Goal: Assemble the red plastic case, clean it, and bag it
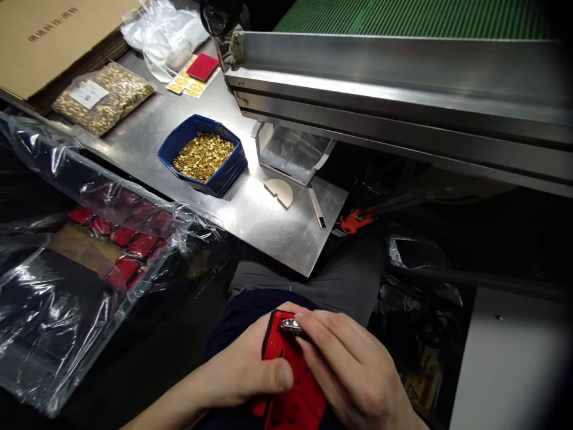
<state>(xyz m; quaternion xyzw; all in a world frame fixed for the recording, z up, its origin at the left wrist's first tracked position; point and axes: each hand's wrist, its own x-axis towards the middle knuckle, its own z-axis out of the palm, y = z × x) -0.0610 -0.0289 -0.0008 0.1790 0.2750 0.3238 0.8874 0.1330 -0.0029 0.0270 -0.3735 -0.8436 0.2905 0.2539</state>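
Low in the head view, close to my body, is a flat red piece (301,391) with black edges and small slots or holes. My left hand (244,364) is closed round its left side, the thumb lying across its face. My right hand (358,364) pinches a small shiny metal fitting (290,325) against the red piece's upper end. What exactly the fitting is cannot be made out. The right palm and curled fingers cover the red piece's right side, and its lower end runs out of the picture.
On the steel table (286,239) stand a blue bin (226,179) of small gold parts, a clear bin (290,152), a pale half-disc (280,192) and a knife-like tool (316,208). A parts bag (105,98) lies behind. Left is a plastic-lined crate (134,304) holding red pieces; a green conveyor (416,18) runs above.
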